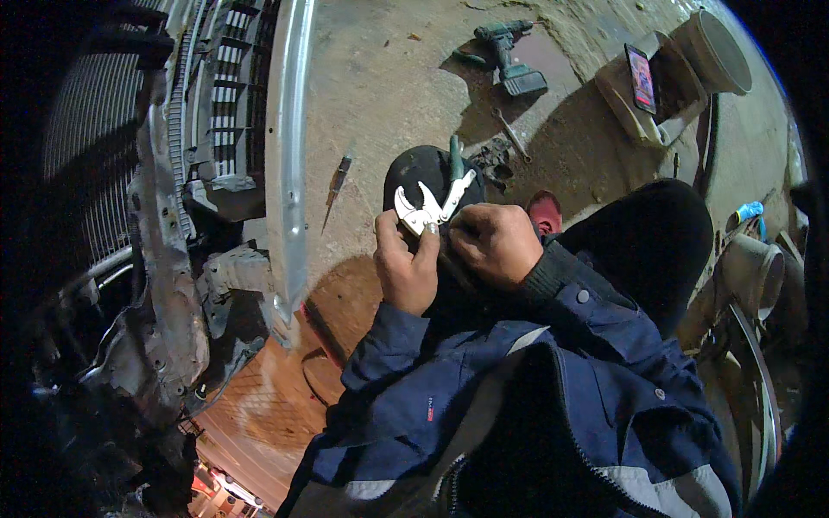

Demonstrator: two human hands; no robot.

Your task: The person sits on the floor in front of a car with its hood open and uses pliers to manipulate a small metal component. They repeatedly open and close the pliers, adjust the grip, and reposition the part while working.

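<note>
Locking pliers (pixel 424 216): over the knee (pixel 413 166) — support, perhaps
Left hand (pixel 406 274): fingers pinch the pliers, likely steadying them
Right hand (pixel 496 246): fingers curled — cannot tell on what

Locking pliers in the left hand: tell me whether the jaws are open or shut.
Open: on the locking pliers in the left hand, the two curved jaws stand apart, with a gap between their tips.
</note>
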